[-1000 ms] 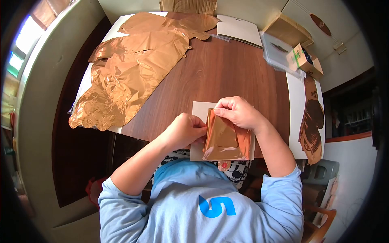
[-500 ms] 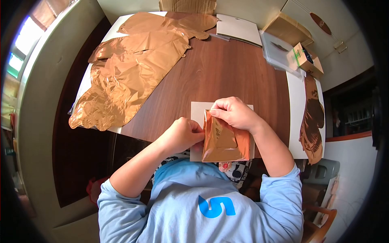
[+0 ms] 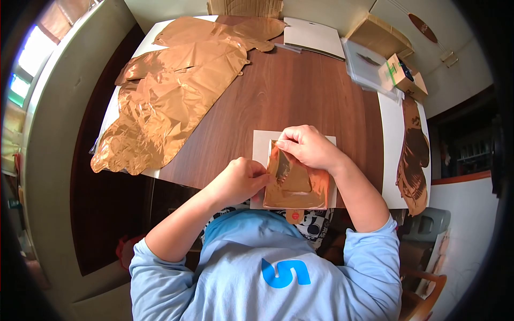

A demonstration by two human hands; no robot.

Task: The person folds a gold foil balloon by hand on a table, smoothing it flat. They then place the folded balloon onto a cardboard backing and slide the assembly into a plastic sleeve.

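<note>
A folded copper-coloured foil balloon (image 3: 300,184) forms a flat, shiny rectangle in front of my body. Beneath it lies a pale card (image 3: 261,143), whose edges show around the foil. My left hand (image 3: 245,175) is closed, thumb and fingertips pinching the left edge of the folded foil. At the top left corner, my right hand (image 3: 308,143) also pinches the foil, fingers bent over it. A small round-ended tab with a red mark (image 3: 293,216) hangs below the foil's near edge.
Large, flat copper foil balloons (image 3: 171,85) spread over the table's left side. Another foil piece (image 3: 413,160) lies on white board (image 3: 391,144) at right. Clear plastic sleeves (image 3: 364,67) and an open small carton (image 3: 402,76) sit at the back right of the brown tabletop (image 3: 300,91).
The folded foil has shifted slightly away from my body and left, and its near edge lies flatter on the card. Both hands keep their pinch and have barely moved.
</note>
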